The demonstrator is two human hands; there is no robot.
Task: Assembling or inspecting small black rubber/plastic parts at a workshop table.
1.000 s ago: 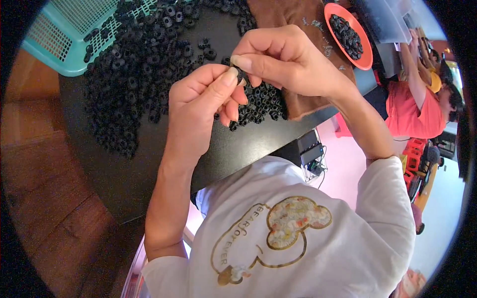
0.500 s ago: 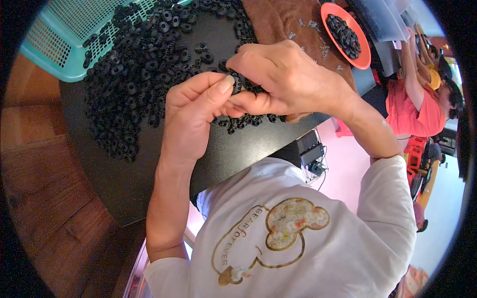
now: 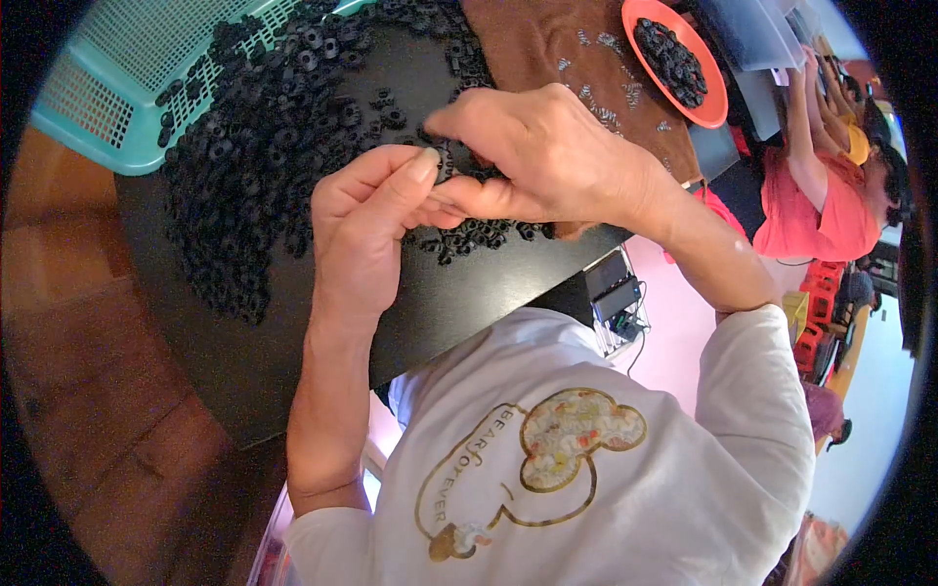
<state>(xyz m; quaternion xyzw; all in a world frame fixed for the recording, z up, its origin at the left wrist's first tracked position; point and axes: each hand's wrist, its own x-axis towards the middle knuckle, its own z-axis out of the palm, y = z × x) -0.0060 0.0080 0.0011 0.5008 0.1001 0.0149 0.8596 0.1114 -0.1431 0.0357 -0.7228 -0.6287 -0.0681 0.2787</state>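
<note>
Over the dark tabletop (image 3: pixel 440 303) my two hands meet, fingertips together. My left hand (image 3: pixel 371 215) pinches a small black ridged plastic part (image 3: pixel 445 164) between thumb and fingers; most of the part is covered. From the other side my right hand (image 3: pixel 552 151) closes on the same part, its index finger bent above it and its other fingers curled below. Beneath and beyond the hands spreads a large heap of similar black plastic parts (image 3: pixel 234 186). Small metal springs (image 3: pixel 608 41) lie scattered on a brown cloth (image 3: pixel 528 49) beyond my right hand.
A turquoise plastic basket (image 3: pixel 147 146) stands at the far left, partly under the heap. An orange-red bowl (image 3: pixel 716 107) of black parts sits at the far right, beside a clear plastic bin (image 3: pixel 757 34). Other people (image 3: pixel 821 200) sit farther right. Electronic devices (image 3: pixel 618 298) stand below the table edge.
Both hands stay joined on the small part, with only slight finger movement. The whole view has shifted a little, so the hands appear slightly farther left.
</note>
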